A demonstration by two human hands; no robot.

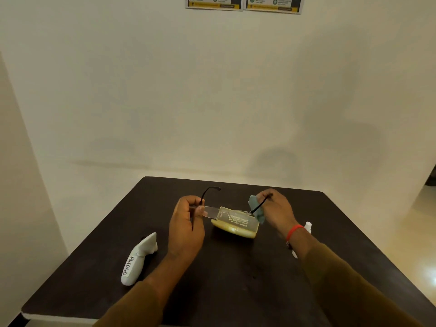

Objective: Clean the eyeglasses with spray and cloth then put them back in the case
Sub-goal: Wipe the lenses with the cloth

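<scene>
Dark brown table, pale yellow case, grey-green cloth, black-armed eyeglasses, red wristband

- Both forearms wear long sleeves of plain olive-brown cloth with no print or pattern; each sleeve ends short of the wrist, leaving wrist and hand bare.
- The left sleeve has a soft, slightly rumpled cuff edge.
- The right sleeve is of the same cloth, with loose folds along its length.
- A thin red-orange thread band circles the right wrist, just ahead of the right sleeve's cuff; a small dark bit, too small to make out, hangs at its underside.
- The left hand and the right hand are bare, with no gloves, and no rings can be made out on the fingers.
</scene>
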